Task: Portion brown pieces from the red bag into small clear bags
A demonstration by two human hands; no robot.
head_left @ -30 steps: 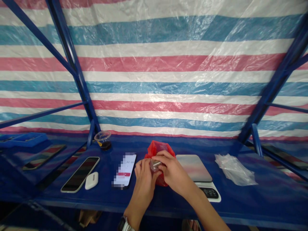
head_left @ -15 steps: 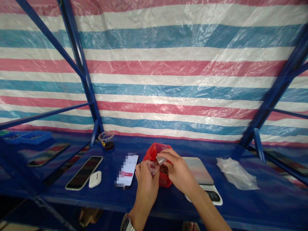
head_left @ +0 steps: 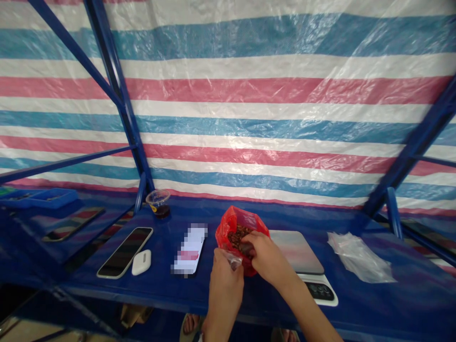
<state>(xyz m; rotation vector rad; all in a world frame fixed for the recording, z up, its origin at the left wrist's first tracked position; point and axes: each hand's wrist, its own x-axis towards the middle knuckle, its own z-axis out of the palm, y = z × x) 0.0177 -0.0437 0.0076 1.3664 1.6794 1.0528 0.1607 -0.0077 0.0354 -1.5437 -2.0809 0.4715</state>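
Observation:
A red plastic bag (head_left: 225,227) stands with its mouth wide on the blue table, holding many small brown pieces (head_left: 238,233). My right hand (head_left: 265,256) reaches into it, fingers closed on a small metal scoop (head_left: 245,247) that is mostly hidden by the fingers and the brown pieces. Close by, at the red bag's near left edge, my left hand (head_left: 227,282) is closed on a small clear plastic bag (head_left: 233,259); how much is inside it I cannot tell.
Right of the red bag lies a digital scale (head_left: 299,251), then a pile of clear plastic bags (head_left: 359,259). To the left are a lit phone (head_left: 190,249), a white earbud case (head_left: 141,262), a dark phone (head_left: 125,252) and a cup of dark liquid (head_left: 159,204). Blue frame bars (head_left: 123,107) rise behind.
My right hand has lowered the metal scoop from above the clear bag into the brown pieces. My left hand has shifted slightly down and right with the clear bag. The view has tilted down somewhat.

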